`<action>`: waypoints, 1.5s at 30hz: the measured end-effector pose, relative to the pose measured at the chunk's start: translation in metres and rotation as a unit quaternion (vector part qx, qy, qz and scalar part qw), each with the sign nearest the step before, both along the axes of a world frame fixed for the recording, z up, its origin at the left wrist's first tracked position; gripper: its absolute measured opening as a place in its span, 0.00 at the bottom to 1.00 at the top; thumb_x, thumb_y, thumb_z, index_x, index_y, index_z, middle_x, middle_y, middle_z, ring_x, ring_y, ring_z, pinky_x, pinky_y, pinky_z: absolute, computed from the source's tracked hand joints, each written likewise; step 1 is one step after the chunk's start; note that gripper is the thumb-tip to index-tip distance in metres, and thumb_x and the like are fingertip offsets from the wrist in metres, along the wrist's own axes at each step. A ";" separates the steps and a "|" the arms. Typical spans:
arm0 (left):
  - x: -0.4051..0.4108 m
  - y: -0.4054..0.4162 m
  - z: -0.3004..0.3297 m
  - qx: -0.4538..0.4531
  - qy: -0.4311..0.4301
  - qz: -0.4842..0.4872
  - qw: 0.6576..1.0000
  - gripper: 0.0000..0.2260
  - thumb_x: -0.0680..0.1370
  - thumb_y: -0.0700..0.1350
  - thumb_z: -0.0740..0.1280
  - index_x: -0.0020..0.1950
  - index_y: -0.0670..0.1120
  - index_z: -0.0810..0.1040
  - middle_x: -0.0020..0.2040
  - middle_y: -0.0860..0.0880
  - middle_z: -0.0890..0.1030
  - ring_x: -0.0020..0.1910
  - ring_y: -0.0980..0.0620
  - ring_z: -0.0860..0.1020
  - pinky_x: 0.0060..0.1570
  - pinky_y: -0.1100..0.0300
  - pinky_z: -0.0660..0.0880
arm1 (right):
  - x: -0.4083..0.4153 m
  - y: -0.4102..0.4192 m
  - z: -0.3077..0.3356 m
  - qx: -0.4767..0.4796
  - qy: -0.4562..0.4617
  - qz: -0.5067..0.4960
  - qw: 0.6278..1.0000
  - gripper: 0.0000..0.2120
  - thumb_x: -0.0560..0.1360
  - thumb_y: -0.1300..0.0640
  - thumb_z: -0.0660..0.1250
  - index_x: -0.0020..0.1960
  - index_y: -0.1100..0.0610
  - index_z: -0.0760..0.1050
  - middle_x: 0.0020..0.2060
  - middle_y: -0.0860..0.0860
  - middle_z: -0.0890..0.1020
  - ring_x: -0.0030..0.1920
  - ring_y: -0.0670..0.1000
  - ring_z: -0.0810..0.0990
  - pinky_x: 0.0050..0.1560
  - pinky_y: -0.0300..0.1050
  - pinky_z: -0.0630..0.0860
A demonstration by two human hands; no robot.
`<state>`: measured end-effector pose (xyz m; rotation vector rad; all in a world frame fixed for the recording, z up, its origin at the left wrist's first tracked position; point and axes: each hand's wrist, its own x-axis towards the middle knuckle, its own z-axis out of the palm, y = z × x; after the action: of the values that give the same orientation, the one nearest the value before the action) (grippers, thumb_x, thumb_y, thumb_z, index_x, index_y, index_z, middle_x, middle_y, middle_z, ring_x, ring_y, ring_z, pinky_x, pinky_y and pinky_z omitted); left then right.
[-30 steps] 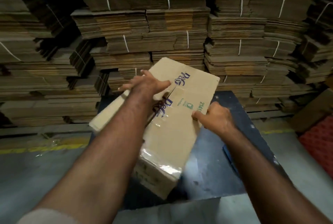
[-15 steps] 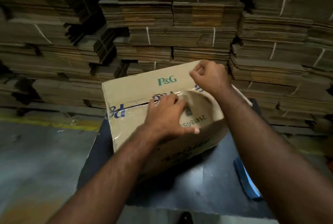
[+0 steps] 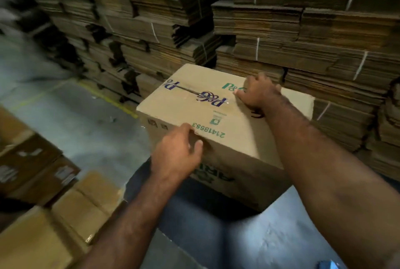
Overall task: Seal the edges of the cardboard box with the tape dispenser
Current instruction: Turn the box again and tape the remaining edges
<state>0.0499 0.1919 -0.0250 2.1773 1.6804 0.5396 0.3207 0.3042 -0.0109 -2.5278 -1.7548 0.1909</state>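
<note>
A brown cardboard box [image 3: 236, 130] with blue and green print stands upright on a dark blue table [image 3: 216, 232], its top flaps closed and clear tape shining along the middle seam. My left hand [image 3: 176, 156] grips the box's near top edge, fingers curled over the corner. My right hand [image 3: 258, 93] lies on the far right of the top, fingers bent over the far edge. A small blue object [image 3: 329, 265] shows at the bottom right edge; I cannot tell whether it is the tape dispenser.
Tied bundles of flattened cardboard [image 3: 270, 26] form a wall right behind the box. Several closed boxes [image 3: 49, 214] sit on the floor at the lower left. The grey concrete floor [image 3: 71, 121] with a yellow line runs along the left.
The box went from tilted on its side to flat on the table with the taped seam up. My left hand shifted to the near edge, my right to the far top. The view swung left.
</note>
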 end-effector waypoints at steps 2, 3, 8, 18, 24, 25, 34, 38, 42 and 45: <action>0.006 -0.016 -0.013 -0.095 -0.124 0.030 0.987 0.28 0.73 0.58 0.71 0.70 0.54 0.67 0.54 0.53 0.80 0.54 0.48 0.80 0.56 0.48 0.78 | 0.007 0.010 -0.001 -0.003 0.023 -0.002 1.000 0.40 0.75 0.31 0.56 0.78 0.55 0.59 0.77 0.57 0.60 0.75 0.60 0.62 0.71 0.65 0.59; 0.011 -0.023 -0.015 -0.122 -0.160 0.026 0.979 0.33 0.72 0.59 0.72 0.73 0.54 0.64 0.61 0.52 0.77 0.60 0.49 0.78 0.62 0.48 0.76 | 0.008 0.013 -0.001 -0.008 0.030 0.006 1.000 0.41 0.74 0.30 0.55 0.77 0.55 0.60 0.77 0.58 0.61 0.74 0.60 0.63 0.71 0.66 0.58; 0.036 -0.014 0.008 -0.231 -0.337 0.049 0.911 0.42 0.66 0.59 0.78 0.74 0.53 0.63 0.63 0.55 0.75 0.62 0.54 0.75 0.64 0.57 0.71 | 0.014 0.001 0.006 -0.019 0.030 -0.001 0.999 0.37 0.74 0.29 0.53 0.75 0.49 0.64 0.74 0.58 0.67 0.73 0.62 0.64 0.70 0.65 0.60; 0.094 0.077 0.032 -0.193 -0.128 -0.062 0.971 0.30 0.70 0.57 0.76 0.68 0.46 0.74 0.61 0.46 0.78 0.57 0.47 0.76 0.56 0.55 0.74 | 0.054 -0.169 0.005 0.038 0.077 -0.228 0.970 0.27 0.73 0.35 0.64 0.62 0.53 0.73 0.59 0.57 0.79 0.59 0.60 0.77 0.47 0.51 0.68; 0.110 0.066 0.015 -0.099 0.026 -0.232 0.967 0.29 0.75 0.54 0.72 0.74 0.47 0.71 0.73 0.42 0.69 0.70 0.42 0.71 0.68 0.51 0.69 | 0.036 -0.250 -0.005 0.083 0.162 -0.303 0.935 0.34 0.70 0.38 0.71 0.69 0.55 0.68 0.64 0.59 0.73 0.63 0.61 0.74 0.58 0.50 0.74; 0.105 0.060 0.011 -0.089 0.044 -0.241 0.965 0.30 0.76 0.56 0.71 0.75 0.47 0.69 0.76 0.42 0.65 0.72 0.42 0.68 0.71 0.49 0.67 | 0.029 -0.259 -0.006 0.095 0.190 -0.296 0.931 0.35 0.71 0.39 0.72 0.71 0.54 0.66 0.65 0.58 0.73 0.63 0.60 0.74 0.58 0.48 0.73; 0.018 0.013 0.008 -0.080 0.011 -0.302 0.950 0.30 0.77 0.56 0.70 0.77 0.48 0.67 0.79 0.48 0.64 0.75 0.45 0.64 0.72 0.49 0.62 | -0.071 -0.302 -0.026 0.089 0.205 -0.283 0.933 0.35 0.78 0.38 0.60 0.80 0.46 0.50 0.70 0.62 0.66 0.70 0.63 0.67 0.65 0.50 0.67; -0.025 -0.013 0.013 -0.095 -0.034 -0.319 0.942 0.28 0.77 0.53 0.72 0.75 0.47 0.71 0.78 0.48 0.66 0.75 0.46 0.66 0.71 0.53 0.63 | -0.107 -0.333 -0.019 0.095 0.162 -0.305 0.934 0.31 0.79 0.42 0.60 0.79 0.47 0.56 0.72 0.61 0.65 0.71 0.62 0.65 0.67 0.53 0.65; -0.071 -0.057 -0.003 -0.018 -0.063 -0.343 0.937 0.32 0.73 0.65 0.65 0.70 0.47 0.75 0.75 0.47 0.69 0.75 0.45 0.65 0.69 0.44 0.65 | -0.159 -0.359 -0.018 0.129 0.081 -0.251 0.956 0.27 0.79 0.41 0.60 0.76 0.44 0.63 0.78 0.52 0.59 0.76 0.54 0.58 0.70 0.64 0.61; -0.079 -0.072 -0.025 0.026 -0.014 -0.376 0.926 0.39 0.71 0.72 0.60 0.77 0.53 0.67 0.81 0.50 0.60 0.80 0.48 0.55 0.73 0.40 0.58 | -0.183 -0.369 -0.030 0.125 0.087 -0.226 0.962 0.26 0.80 0.37 0.55 0.76 0.40 0.61 0.79 0.48 0.56 0.78 0.50 0.52 0.70 0.66 0.59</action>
<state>-0.0295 0.1195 -0.0505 2.5863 0.6977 0.3845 0.1380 -0.0645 -0.0407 -2.5469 -1.0292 0.1478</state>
